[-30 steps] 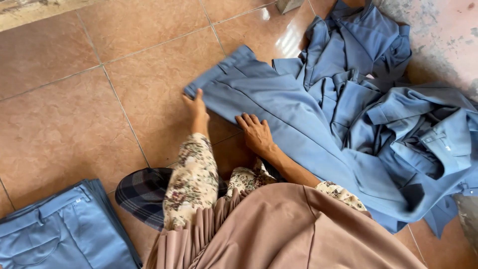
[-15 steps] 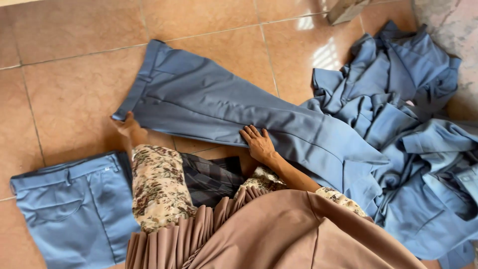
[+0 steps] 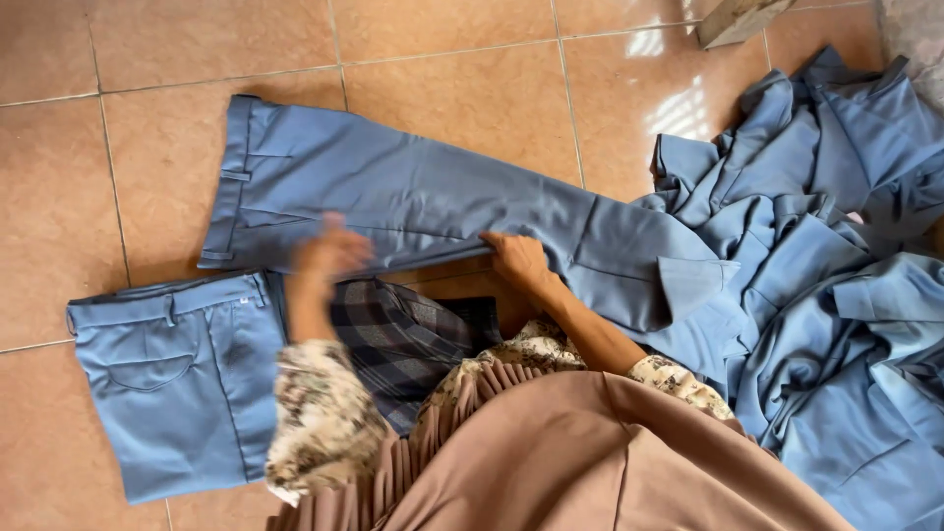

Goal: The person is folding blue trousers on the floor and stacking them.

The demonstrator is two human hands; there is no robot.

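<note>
Head view, looking down at a terracotta tiled floor (image 3: 147, 49).

- Long blue-grey fabric trousers (image 3: 413, 202) are spread flat on the floor, waistband at far left, leg running right toward the pile.
- Left hand (image 3: 332, 251) sits at the near edge of the trousers, just right of the waistband. It is motion-blurred; cannot tell how open it is or whether it grips the cloth.
- Right hand (image 3: 516, 258) lies on the near edge of the trouser leg about midway along, fingers bent over the hem edge, touching the fabric. Looks like a light pinch on the edge, not a closed fist.
- Folded blue-grey trousers (image 3: 177, 379) lie at near left, waistband and pocket side up, just beside the left sleeve and touching the near edge of the spread pair's waistband.
- Loose pile of blue-grey garments (image 3: 836, 265) fills the right side; the spread trouser leg ends against it.
- Dark plaid cloth (image 3: 403, 339) shows between the two forearms, near the person.
- Floral sleeves and a pleated tan garment (image 3: 590, 452) fill the near centre.
- Corner of a pale cardboard box (image 3: 737, 20) at far right.
</note>
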